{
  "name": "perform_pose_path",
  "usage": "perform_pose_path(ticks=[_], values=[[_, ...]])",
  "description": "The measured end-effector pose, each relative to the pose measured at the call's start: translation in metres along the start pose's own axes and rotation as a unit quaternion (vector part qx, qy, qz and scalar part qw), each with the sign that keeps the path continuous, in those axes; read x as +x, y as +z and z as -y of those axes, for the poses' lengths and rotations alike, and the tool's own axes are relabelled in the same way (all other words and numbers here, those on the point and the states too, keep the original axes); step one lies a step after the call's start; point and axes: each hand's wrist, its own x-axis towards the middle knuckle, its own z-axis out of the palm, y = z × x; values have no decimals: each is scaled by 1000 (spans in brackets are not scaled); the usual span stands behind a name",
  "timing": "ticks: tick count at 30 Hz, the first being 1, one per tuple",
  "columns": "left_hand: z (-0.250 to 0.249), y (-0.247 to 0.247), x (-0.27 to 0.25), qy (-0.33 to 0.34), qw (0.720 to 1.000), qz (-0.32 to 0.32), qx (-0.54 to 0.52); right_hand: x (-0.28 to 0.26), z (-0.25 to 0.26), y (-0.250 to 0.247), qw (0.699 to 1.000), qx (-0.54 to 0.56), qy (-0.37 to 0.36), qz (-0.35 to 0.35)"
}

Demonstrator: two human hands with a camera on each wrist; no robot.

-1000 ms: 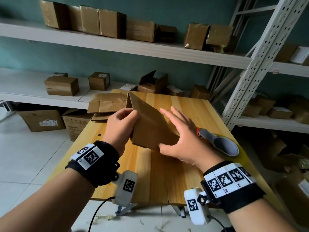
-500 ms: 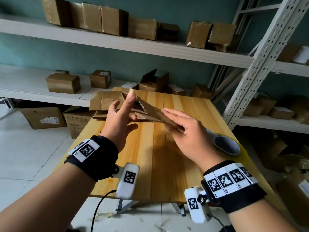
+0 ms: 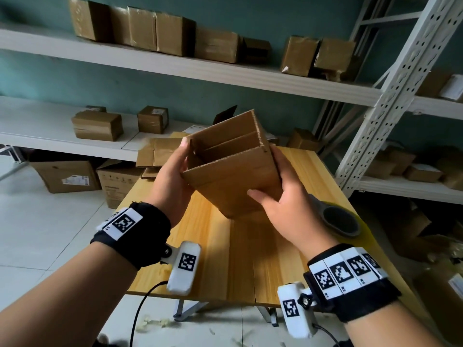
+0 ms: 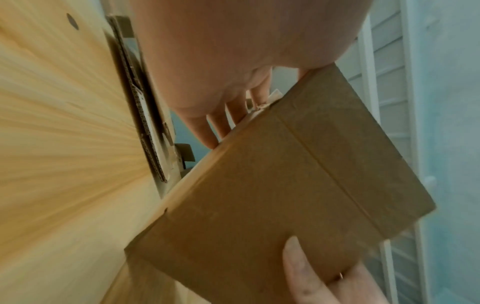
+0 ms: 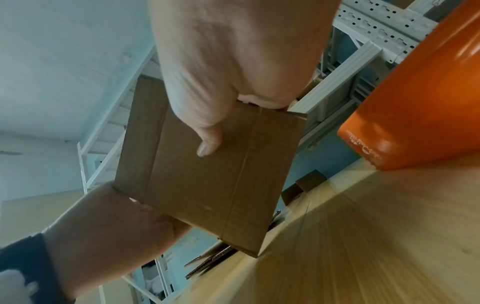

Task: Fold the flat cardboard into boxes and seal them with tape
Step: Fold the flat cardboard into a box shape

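- Far left on the lower white shelf (image 3: 50, 126) sit closed brown cardboard cartons (image 3: 97, 125). Judging by the task, these are finished boxes parked clear of your work surface.
- A stack of flat brown cardboard blanks (image 3: 160, 152) lies at the far left corner of the pale wooden table (image 3: 225, 259), within reach behind your left hand, likely so the next blank comes easily.
- Your left hand (image 3: 172, 176) grips the left wall of the half-formed brown corrugated cardboard box (image 3: 233, 179), thumb up along the edge and fingers wrapped behind. The left wrist view shows those fingers (image 4: 207, 131) pressed against the far side.
- You hold the box in the air above the table's middle, mouth tilted towards you. It is squared into an open tube with its top flaps standing up. Nothing shows inside it; its bottom end is hidden from the head view.
- Your right hand (image 3: 283, 204) clasps the right wall, thumb across the near face and fingers behind. Pressing from both sides probably keeps the tube square for flap folding.
- On the right, a grey and orange tape dispenser (image 3: 338, 221) rests on the table just beside your right hand, placed ready for sealing. No tape is on the box yet.
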Motion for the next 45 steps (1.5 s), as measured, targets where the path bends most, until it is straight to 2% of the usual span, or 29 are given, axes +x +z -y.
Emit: perform_pose_path(ticks=[3, 4, 7, 8, 11, 13, 15, 18, 21, 23, 25, 27, 30, 34, 36, 38, 40, 45], values=[[4, 8, -5, 26, 999, 27, 13, -1, -2, -3, 999, 33, 8, -8], [5, 9, -4, 45, 999, 10, 4, -2, -3, -3, 999, 42, 5, -9], [2, 8, -1, 89, 989, -92, -71, -2, 0, -2, 996, 86, -3, 9], [0, 7, 1, 96, 987, -91, -89, -3, 1, 0, 996, 91, -8, 21], [-6, 8, -1, 75, 994, -42, -61, -6, -1, 8, 994, 76, -46, 61], [-6, 7, -3, 57, 998, -16, -21, -7, 0, 11, 993, 93, -31, 68], [-5, 6, -4, 34, 999, 6, -7, -5, 3, 11, 989, 137, -11, 55], [-11, 6, -7, 23, 999, 40, 4, -1, 1, 3, 988, 153, -24, 11], [-8, 4, -4, 20, 996, 79, 48, 0, 3, -4, 987, 161, 0, 8], [-1, 1, 0, 6, 995, 72, 62, -4, 6, -2, 985, 168, 38, 13], [3, 0, 3, -11, 999, 16, 28, -7, 9, 1, 983, 168, 66, 34], [3, 0, 3, -33, 999, -18, -6, -10, 12, 6, 981, 165, 80, 59], [1, 0, 1, -44, 998, -33, -3, -11, 20, 10, 983, 147, 85, 67], [0, 3, 0, -41, 999, -16, 28, -6, 14, 9, 987, 87, 121, 50], [0, 7, -5, -56, 997, 6, 49, -5, 8, 7, 986, 110, 120, 48], [6, 16, -11, -65, 991, 57, 104, -6, 6, 11, 981, 144, 103, 78], [15, 24, -14, -50, 984, 84, 148, -9, 9, 15, 981, 149, 84, 95], [12, 25, -13, -56, 991, 45, 116, -6, 11, 12, 988, 125, 81, 36]])
